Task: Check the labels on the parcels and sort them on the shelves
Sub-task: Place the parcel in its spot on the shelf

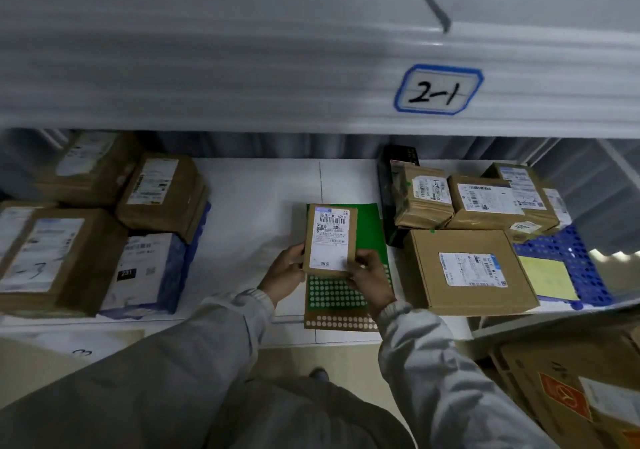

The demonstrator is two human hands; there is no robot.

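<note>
The person held a small brown parcel (330, 240) over the middle of the white shelf (256, 206), label side up, and both hands had it by its near end. The left hand (284, 273) gripped the near left corner, fingers curled under the edge; the right hand (369, 273) pinched the near right corner, thumb on top by the white label (331, 239). The rest of the parcel stuck out beyond the fingers toward the back of the shelf, its far end tilted up a little.

Directly under it lay a green sheet (367, 226), and nearer the front edge a green sticker sheet with rows of pale dots (334, 296), partly covered by the hands. A brown strip of dots (341, 322) sat right at the front edge.

To the right, close beside the green sheet, a large flat carton (467, 272) lay near the front edge, with a cluster of smaller boxes (485, 202) behind it toward the back right corner and a dark box (391, 185) standing upright next to them. A blue perforated tray (568, 258) with a yellow note (547, 277) sat at the right end.

On the left end, several brown boxes (159, 192) were stacked, and a white and blue package (145, 272) leaned against them near the front edge. The lip of the shelf above carried a tag reading 2-1 (438, 90).
</note>
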